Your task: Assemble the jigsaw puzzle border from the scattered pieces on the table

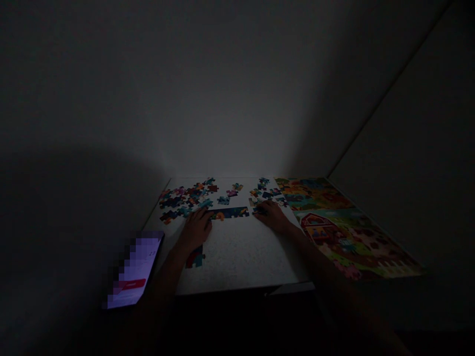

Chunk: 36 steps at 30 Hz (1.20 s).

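In the dim light, my left hand rests with its fingers spread at the left end of a joined strip of puzzle pieces. Just past the strip's right end, my right hand has its fingers bent over a dark puzzle piece, partly covered by them. Another joined section runs toward me beneath my left wrist, which hides some of it. Loose puzzle pieces are heaped beyond my left hand. A smaller group of pieces lies beyond my right hand.
A few stray pieces lie between the two groups on the white table. At left, a lit phone stands tilted by the table edge. Colourful farm pictures cover the right side. A pale wall rises behind.
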Each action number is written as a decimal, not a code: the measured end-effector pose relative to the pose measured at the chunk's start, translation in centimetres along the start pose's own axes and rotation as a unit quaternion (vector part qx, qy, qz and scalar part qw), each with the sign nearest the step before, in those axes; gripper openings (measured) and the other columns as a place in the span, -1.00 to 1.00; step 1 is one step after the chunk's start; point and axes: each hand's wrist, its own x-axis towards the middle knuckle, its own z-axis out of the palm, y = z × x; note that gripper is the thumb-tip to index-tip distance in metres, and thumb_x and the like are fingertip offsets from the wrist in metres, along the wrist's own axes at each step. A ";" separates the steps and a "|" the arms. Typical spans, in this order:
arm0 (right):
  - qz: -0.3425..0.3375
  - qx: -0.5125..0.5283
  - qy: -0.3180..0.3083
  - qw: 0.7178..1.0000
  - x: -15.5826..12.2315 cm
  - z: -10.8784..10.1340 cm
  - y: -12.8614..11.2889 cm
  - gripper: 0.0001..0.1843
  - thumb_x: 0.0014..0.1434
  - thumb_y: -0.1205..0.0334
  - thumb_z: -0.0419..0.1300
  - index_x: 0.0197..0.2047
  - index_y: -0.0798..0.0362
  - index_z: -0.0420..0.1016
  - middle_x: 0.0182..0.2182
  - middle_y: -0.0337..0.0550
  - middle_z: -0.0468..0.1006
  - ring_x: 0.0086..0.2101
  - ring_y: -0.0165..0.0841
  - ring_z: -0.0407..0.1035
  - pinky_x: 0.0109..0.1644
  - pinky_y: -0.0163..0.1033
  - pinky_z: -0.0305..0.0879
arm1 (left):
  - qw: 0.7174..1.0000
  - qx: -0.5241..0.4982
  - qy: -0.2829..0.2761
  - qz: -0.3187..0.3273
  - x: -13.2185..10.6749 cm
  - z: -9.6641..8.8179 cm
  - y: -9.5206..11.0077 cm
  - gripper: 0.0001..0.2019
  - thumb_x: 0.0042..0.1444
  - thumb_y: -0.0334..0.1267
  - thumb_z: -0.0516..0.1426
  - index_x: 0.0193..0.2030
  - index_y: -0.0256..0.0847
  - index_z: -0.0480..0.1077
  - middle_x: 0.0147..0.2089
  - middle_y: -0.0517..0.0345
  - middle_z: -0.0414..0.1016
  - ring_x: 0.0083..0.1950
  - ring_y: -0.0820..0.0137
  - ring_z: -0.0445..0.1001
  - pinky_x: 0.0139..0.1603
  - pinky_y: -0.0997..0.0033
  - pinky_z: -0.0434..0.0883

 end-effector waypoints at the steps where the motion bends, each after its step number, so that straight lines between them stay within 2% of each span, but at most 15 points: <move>1: -0.001 0.004 -0.004 1.000 0.2 0.0 0.1 -0.63 0.20 0.01 0.24 -0.01 0.04 0.54 -0.05 0.02 0.55 -0.02 -0.12 0.40 0.09 -0.05 0.30 | 1.000 0.001 0.005 -0.004 0.1 0.1 0.1 -0.62 0.28 -0.25 -0.02 0.18 -0.15 0.38 0.33 -0.06 0.32 0.34 0.11 0.27 0.36 -0.06 0.20; 5: 0.003 0.015 -0.016 1.000 1.1 0.2 0.5 -0.63 0.15 0.01 0.29 -0.05 0.06 0.54 -0.09 0.01 0.57 -0.04 -0.13 0.42 0.06 -0.07 0.31 | 1.000 -0.008 0.009 -0.008 0.4 0.0 0.4 -0.65 0.29 -0.20 0.00 0.16 -0.12 0.39 0.32 -0.04 0.33 0.34 0.11 0.27 0.34 -0.07 0.22; 10: -0.004 0.020 -0.038 0.999 1.8 -0.2 0.8 -0.61 0.14 -0.03 0.29 -0.06 0.04 0.54 -0.08 0.00 0.56 -0.04 -0.15 0.42 0.06 -0.09 0.31 | 1.000 0.003 -0.012 -0.013 0.5 -0.2 0.3 -0.63 0.28 -0.18 0.01 0.18 -0.14 0.37 0.33 -0.12 0.30 0.36 0.06 0.24 0.36 -0.17 0.13; 14: -0.035 0.046 -0.118 0.991 2.6 -1.7 1.6 -0.58 0.09 0.00 0.34 -0.01 0.00 0.55 -0.03 -0.04 0.56 -0.01 -0.14 0.43 0.07 -0.12 0.33 | 1.000 0.002 -0.003 -0.015 1.0 -0.2 0.7 -0.54 0.26 -0.14 0.05 0.28 -0.13 0.28 0.37 -0.15 0.22 0.38 0.00 0.18 0.36 -0.20 0.12; 18: -0.047 0.079 -0.181 0.979 3.4 -3.0 1.9 -0.55 0.01 0.11 0.39 0.00 -0.04 0.56 -0.01 -0.08 0.56 0.01 -0.13 0.42 0.12 -0.10 0.33 | 0.998 -0.036 -0.026 0.047 2.9 -0.5 2.4 -0.53 0.27 -0.13 0.05 0.31 -0.08 0.25 0.36 -0.06 0.23 0.36 0.06 0.22 0.33 -0.05 0.22; 22: -0.027 0.078 -0.169 0.982 3.5 -2.9 1.8 -0.55 -0.02 0.17 0.40 -0.01 -0.03 0.57 -0.01 -0.06 0.55 0.02 -0.11 0.40 0.13 -0.05 0.31 | 0.991 -0.048 -0.069 0.107 5.4 -0.2 4.5 -0.59 0.29 -0.11 0.06 0.24 -0.11 0.33 0.31 -0.05 0.31 0.32 0.12 0.28 0.34 0.02 0.22; 26: -0.017 0.083 -0.148 0.985 3.1 -2.0 2.1 -0.54 -0.02 0.18 0.41 -0.01 -0.05 0.55 -0.01 -0.08 0.54 0.06 -0.10 0.36 0.15 -0.04 0.28 | 0.984 -0.058 -0.085 0.143 7.3 0.9 6.1 -0.65 0.28 -0.14 0.10 0.17 -0.13 0.40 0.18 -0.01 0.43 0.23 0.16 0.36 0.28 0.10 0.28; 31: 0.013 0.096 -0.137 0.986 2.7 -1.5 2.2 -0.53 -0.01 0.19 0.40 0.01 -0.04 0.51 0.00 -0.07 0.49 0.06 -0.13 0.33 0.15 -0.03 0.27 | 0.984 -0.073 -0.073 0.147 7.6 2.1 6.4 -0.68 0.28 -0.15 0.11 0.13 -0.12 0.43 0.17 0.01 0.41 0.22 0.19 0.34 0.28 0.12 0.29; 36: 0.024 0.121 -0.124 0.985 2.6 -1.5 1.6 -0.55 -0.01 0.25 0.38 -0.01 0.02 0.49 -0.04 -0.06 0.46 0.02 -0.16 0.33 0.12 -0.08 0.28 | 0.980 -0.103 -0.064 0.158 7.6 2.5 6.4 -0.71 0.30 -0.23 0.09 0.11 -0.13 0.45 0.13 0.05 0.43 0.19 0.25 0.36 0.27 0.16 0.29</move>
